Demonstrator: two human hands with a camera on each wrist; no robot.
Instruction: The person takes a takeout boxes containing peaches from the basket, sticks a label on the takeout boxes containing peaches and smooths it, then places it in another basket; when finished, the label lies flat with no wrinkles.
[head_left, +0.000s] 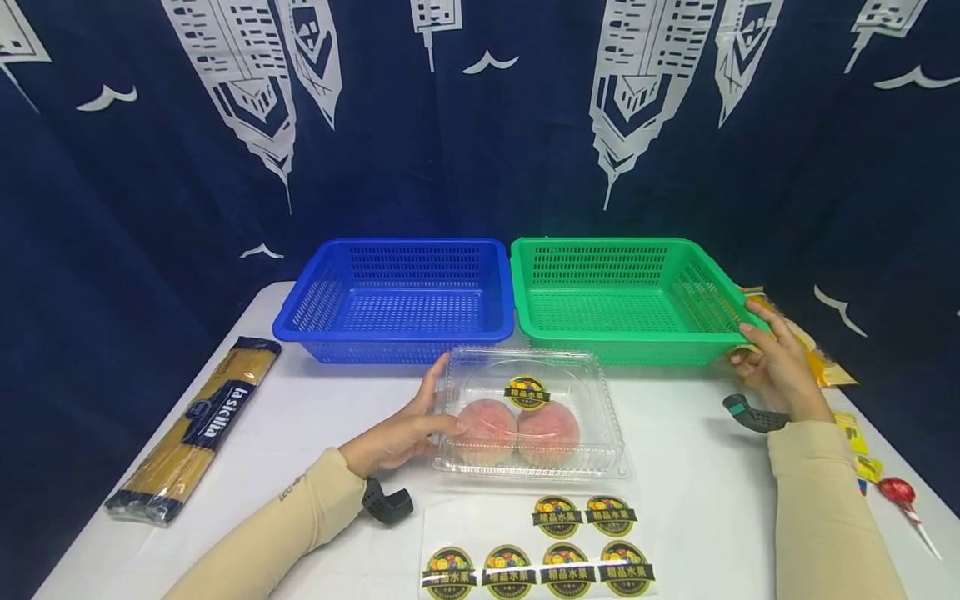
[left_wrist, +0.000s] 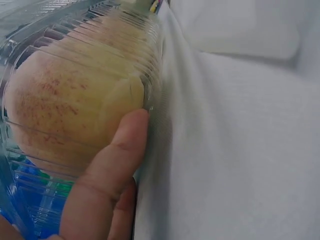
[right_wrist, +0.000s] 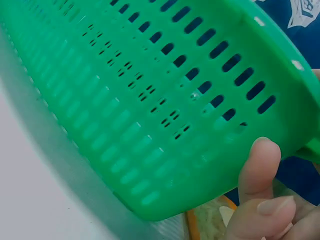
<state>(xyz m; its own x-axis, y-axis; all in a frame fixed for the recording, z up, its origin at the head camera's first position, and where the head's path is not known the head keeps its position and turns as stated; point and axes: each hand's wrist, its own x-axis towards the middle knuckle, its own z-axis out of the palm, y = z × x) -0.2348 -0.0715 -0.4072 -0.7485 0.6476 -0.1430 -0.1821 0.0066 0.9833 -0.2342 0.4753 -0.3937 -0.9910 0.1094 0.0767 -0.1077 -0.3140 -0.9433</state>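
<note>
A clear plastic clamshell box (head_left: pixel 600 417) with two pink peaches (head_left: pixel 549 433) inside is in the middle of the head view, a round label (head_left: pixel 527 392) on its lid. My left hand (head_left: pixel 408 429) grips the box by its left side, thumb (left_wrist: pixel 112 170) along the clear wall beside a peach. At the far right my right hand (head_left: pixel 776 362) holds the front right corner of the green basket (head_left: pixel 630 337), fingers at the rim. In the right wrist view a fingertip (right_wrist: pixel 262 155) touches the basket's outer wall.
A blue basket (head_left: pixel 397 336) stands left of the green one. Packaged spaghetti (head_left: pixel 198 425) lies at the left. A label sheet (head_left: pixel 480 521) is in front of the box. At the right are a yellow-orange bag (head_left: pixel 828 371), small yellow packets (head_left: pixel 851 429) and a red lollipop (head_left: pixel 897 490).
</note>
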